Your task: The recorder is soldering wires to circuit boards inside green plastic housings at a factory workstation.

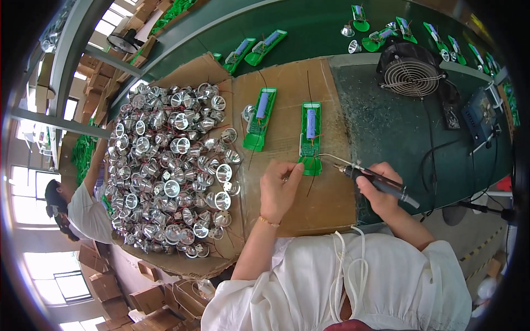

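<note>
My right hand [381, 190] is closed around a soldering iron [402, 194]. A thin bent metal tube [334, 158] runs along the iron. Its tip points left, at the green circuit board [309, 149] of a green plastic housing [312, 166]. In that housing lies a blue cylindrical battery [311, 124]. Fingers pinched together, my left hand [280, 187] is at the housing's near end; a shiny bit shows between them, too hidden to name. Left of it lies a second green housing [254, 140] with a battery, beside a silver reflector cup [248, 113].
A cardboard tray [190, 269] heaped with silver reflector cups stands on the left. Several green housings [266, 47] lie on the green surface beyond. A fan [411, 77] and a blue-grey control box [479, 117] with cables are right. Another person [88, 212] works far left.
</note>
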A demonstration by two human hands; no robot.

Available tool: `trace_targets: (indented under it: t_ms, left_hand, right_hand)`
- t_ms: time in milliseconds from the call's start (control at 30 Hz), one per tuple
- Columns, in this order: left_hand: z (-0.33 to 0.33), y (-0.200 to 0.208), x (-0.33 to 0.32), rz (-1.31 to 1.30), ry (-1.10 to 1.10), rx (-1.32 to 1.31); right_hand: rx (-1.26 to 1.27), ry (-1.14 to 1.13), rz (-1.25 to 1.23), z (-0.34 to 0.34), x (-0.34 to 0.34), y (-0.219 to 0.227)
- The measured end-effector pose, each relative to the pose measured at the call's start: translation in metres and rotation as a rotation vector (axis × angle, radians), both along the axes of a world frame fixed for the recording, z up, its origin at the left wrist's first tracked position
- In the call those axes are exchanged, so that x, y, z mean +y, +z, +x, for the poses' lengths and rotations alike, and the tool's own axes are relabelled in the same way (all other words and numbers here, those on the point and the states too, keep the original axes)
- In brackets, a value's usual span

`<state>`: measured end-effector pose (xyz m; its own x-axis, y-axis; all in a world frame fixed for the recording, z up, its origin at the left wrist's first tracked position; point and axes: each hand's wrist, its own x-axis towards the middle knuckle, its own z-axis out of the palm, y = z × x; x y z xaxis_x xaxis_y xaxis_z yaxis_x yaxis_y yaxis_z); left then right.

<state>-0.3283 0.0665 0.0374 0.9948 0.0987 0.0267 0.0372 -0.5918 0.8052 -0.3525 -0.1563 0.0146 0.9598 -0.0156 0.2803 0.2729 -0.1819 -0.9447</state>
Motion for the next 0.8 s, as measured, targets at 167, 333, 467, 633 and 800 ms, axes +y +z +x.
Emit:
trace_targets:
  t_ms: [167,333,467,633,800]
  left_hand:
    - [0.005,-0.018,-0.002,0.019,-0.064,-0.081]
    - [0.008,-0.021,-0.004,-0.014,-0.037,-0.072]
    - [0.012,-0.027,-0.001,0.05,-0.096,-0.145]
    - [0.014,-0.021,-0.003,-0.009,-0.093,-0.068]
    - [0.014,-0.022,-0.003,-0.01,-0.09,-0.073]
  right_hand:
    - [0.016,-0.054,0.091,0.007,0.015,-0.003]
    - [0.079,-0.084,0.133,0.007,0.018,-0.007]
    - [0.108,-0.099,0.141,0.008,0.017,-0.009]
    - [0.122,-0.055,0.139,0.007,0.017,-0.011]
    - [0.079,-0.009,0.065,0.009,0.016,-0.008]
